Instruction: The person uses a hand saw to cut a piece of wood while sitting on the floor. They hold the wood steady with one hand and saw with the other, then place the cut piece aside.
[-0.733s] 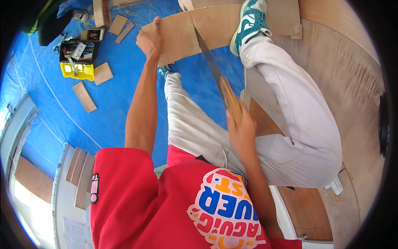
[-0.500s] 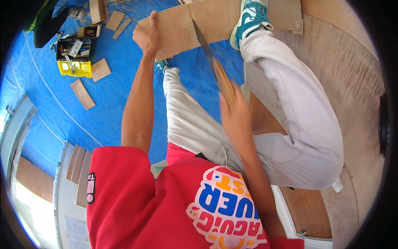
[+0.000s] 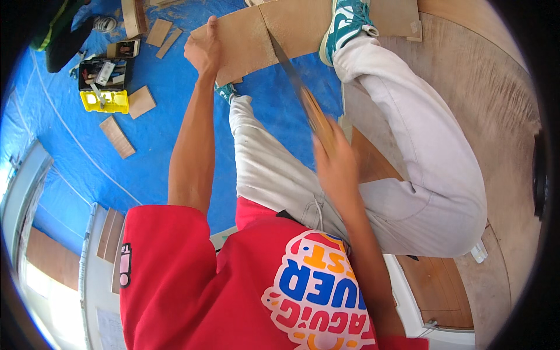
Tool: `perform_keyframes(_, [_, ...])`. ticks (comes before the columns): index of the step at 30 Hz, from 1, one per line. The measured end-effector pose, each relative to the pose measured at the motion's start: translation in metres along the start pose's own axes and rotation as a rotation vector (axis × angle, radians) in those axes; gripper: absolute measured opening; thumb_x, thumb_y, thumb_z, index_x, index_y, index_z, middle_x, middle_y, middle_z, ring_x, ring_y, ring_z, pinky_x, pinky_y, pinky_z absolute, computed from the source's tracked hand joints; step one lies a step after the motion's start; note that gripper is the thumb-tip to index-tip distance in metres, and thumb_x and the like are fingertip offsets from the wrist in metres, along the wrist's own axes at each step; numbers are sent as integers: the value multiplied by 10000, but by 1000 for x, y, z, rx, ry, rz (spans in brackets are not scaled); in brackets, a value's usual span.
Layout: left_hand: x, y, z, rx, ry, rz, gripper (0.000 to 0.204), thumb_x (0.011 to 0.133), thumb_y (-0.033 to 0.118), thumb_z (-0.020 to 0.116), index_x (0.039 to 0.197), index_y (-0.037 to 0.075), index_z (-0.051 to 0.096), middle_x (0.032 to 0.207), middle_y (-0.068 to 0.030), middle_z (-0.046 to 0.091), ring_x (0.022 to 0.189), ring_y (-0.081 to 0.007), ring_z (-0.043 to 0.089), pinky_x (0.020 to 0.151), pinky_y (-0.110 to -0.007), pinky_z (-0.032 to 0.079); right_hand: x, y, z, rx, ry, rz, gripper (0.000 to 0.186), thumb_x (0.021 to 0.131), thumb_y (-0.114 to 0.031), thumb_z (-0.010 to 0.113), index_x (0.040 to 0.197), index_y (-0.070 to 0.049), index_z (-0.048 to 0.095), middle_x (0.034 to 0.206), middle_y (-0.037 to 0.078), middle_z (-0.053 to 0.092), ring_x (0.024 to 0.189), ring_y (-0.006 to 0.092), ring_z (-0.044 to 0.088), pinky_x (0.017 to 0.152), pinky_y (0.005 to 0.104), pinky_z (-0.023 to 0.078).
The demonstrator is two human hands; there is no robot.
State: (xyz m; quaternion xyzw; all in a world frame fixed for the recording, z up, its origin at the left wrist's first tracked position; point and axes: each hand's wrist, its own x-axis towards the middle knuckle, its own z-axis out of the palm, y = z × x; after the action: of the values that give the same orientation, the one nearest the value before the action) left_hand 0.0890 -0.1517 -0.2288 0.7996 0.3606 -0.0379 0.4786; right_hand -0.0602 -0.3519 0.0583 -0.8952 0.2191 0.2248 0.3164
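Observation:
A handsaw (image 3: 317,115) with a long wooden handle is gripped in my right hand (image 3: 337,160), which is slightly blurred. Its dark blade lies in a cut across a plywood board (image 3: 242,45), meeting the near edge. A thin line runs on from the blade to the board's far edge. My left hand (image 3: 204,51) clasps the left end of this board, thumb on top and the other fingers partly hidden. On the board's right part rests my right foot in a green and white sneaker (image 3: 345,26); my other foot stands lower, beneath the board's near edge.
An open toolbox (image 3: 105,73) with a yellow lid stands at the left on a blue tarp (image 3: 157,149). Several wood offcuts (image 3: 116,137) lie around it. Another person's shoe (image 3: 105,24) shows at the far left. To the right spreads a large wooden surface (image 3: 466,111).
My right hand has drawn the saw slightly back toward me. My left hand still holds the board, and the whole view has shifted a little.

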Motion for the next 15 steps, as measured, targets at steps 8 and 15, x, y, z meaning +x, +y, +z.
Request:
perform_keyframes(8, [1,-5,1,69,22,-1,804,831,727,740,917,-73,757,931,-258,766,925,-414,746,869,-487,573,55,23,40,32,37,-220,423,989,-142,649,1386,-14,574,1100,286,717,996,495,688,838,522,556])
perform_keyframes(15, [-2,1,0,-31,2,-50,780,812,706,775,925,-66,759,949,-239,775,924,-379,756,872,-476,572,-28,0,-23,-45,21,74,452,992,-144,657,1419,-32,561,1108,265,723,957,468,714,836,499,564])
